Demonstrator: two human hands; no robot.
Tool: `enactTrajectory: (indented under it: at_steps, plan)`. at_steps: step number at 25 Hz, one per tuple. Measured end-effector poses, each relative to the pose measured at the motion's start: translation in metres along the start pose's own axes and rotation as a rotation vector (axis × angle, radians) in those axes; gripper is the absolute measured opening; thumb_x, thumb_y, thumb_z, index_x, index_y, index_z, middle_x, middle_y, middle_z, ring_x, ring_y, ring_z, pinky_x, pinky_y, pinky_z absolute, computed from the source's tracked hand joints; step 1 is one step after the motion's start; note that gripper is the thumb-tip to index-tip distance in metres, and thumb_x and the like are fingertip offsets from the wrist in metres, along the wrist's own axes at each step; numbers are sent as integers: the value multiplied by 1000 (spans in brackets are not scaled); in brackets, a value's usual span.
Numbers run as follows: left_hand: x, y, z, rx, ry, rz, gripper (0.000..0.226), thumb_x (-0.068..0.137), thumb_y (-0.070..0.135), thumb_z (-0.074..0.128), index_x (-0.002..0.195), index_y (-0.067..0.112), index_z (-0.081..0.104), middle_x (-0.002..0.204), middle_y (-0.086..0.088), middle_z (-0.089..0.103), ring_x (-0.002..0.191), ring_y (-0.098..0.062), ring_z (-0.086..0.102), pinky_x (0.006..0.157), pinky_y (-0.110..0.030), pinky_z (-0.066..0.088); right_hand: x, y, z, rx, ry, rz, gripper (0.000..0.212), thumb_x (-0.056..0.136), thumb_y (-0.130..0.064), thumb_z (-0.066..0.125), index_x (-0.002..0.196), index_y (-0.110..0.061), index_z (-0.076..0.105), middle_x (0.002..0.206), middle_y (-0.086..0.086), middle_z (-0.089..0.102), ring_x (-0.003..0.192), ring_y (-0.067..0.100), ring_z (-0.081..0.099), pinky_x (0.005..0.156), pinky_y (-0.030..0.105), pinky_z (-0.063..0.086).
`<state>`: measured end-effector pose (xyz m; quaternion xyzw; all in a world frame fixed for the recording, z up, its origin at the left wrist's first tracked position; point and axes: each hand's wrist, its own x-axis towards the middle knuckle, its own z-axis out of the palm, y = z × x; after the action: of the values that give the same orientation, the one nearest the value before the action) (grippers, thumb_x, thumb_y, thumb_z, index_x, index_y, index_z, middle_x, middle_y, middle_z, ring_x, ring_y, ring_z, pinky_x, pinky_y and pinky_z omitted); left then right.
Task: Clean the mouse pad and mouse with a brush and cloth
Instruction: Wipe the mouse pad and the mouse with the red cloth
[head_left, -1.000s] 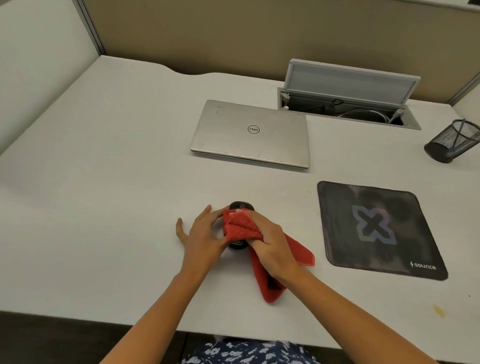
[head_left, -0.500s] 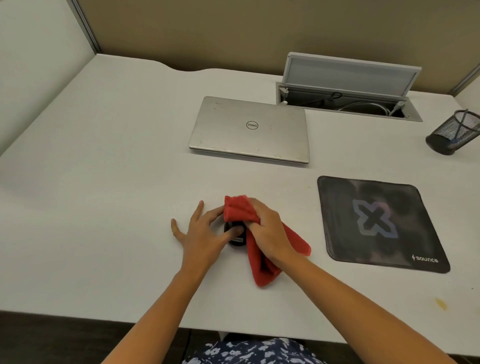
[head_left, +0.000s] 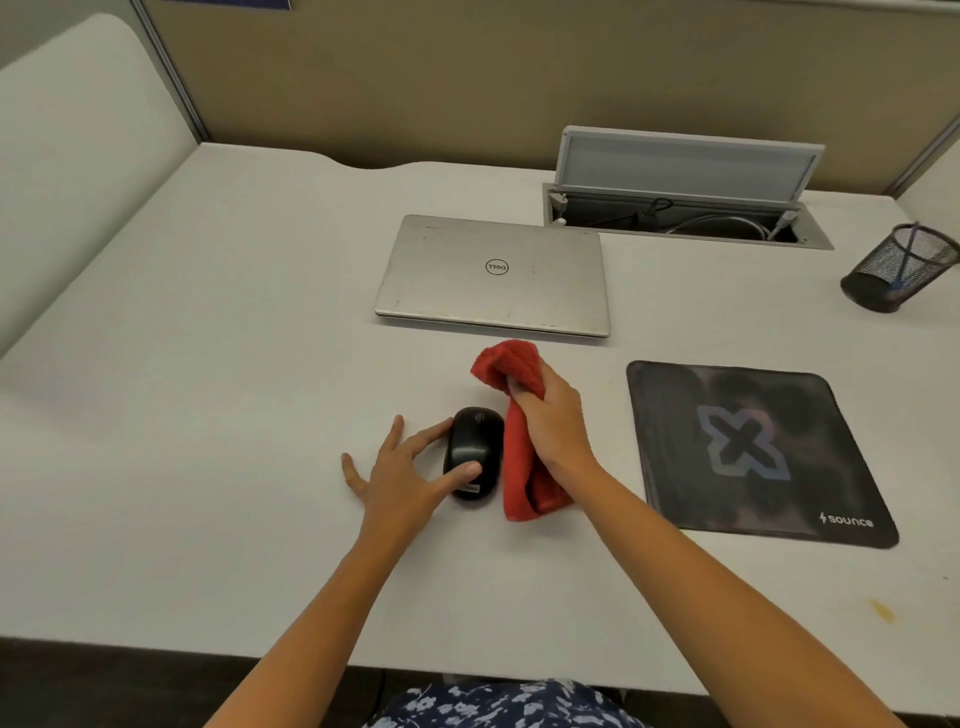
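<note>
lifted off the mouse since 0.5 s ago, the cloth hangs bunched in the right hand beside it on the desk. the left hand, fingers spread, steadies the mouse. wiping seems underway; the pad, well right, likely comes next. the open cable well holds cords; the mesh cup holds 1 pen.
</note>
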<state>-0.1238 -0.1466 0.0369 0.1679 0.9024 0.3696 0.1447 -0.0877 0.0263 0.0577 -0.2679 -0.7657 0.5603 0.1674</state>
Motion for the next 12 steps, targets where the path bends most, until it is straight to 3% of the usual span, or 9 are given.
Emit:
enactTrajectory:
  at_steps: [3, 6, 8, 10, 12]
  plan:
    - [3, 1, 0, -16, -33, -19, 77, 61, 85, 53, 129, 50, 48, 150, 12, 38, 146, -4, 12, 111, -51, -18, -12, 2, -23, -71, 267, -46, 22, 92, -14, 52, 108, -25, 61, 89, -13, 64, 79, -3, 60, 71, 12, 49]
    - [1, 7, 5, 1, 45, 9, 82, 65, 82, 52, 135, 42, 44, 142, 17, 45, 137, -5, 31, 114, -43, 3, -25, 18, -36, -390, 432, -35, 31, 88, -9, 53, 119, -13, 59, 104, 2, 67, 96, 20, 62, 89, 39, 52]
    - [-2, 17, 14, 78, 96, 81, 84, 68, 76, 60, 138, 33, 42, 137, 8, 46, 126, -12, 42, 105, -33, 24, -29, 31, -31, -513, 379, 3, 44, 87, -9, 54, 131, -11, 51, 124, 7, 61, 117, 26, 55, 104, 42, 43]
    - [-5, 29, 24, 141, 117, 86, 86, 68, 70, 65, 139, 27, 40, 130, 2, 45, 115, -17, 47, 92, -29, 41, -31, 43, -22, -633, 232, 8, 57, 91, -17, 55, 144, -9, 36, 146, 8, 43, 137, 25, 36, 116, 37, 25]
    - [-6, 38, 29, 202, 143, 46, 85, 70, 65, 68, 138, 23, 39, 124, 0, 43, 110, -17, 48, 78, -26, 45, -22, 48, -16, -686, 167, -37, 62, 94, -23, 52, 148, -9, 26, 154, 8, 31, 143, 22, 24, 117, 33, 14]
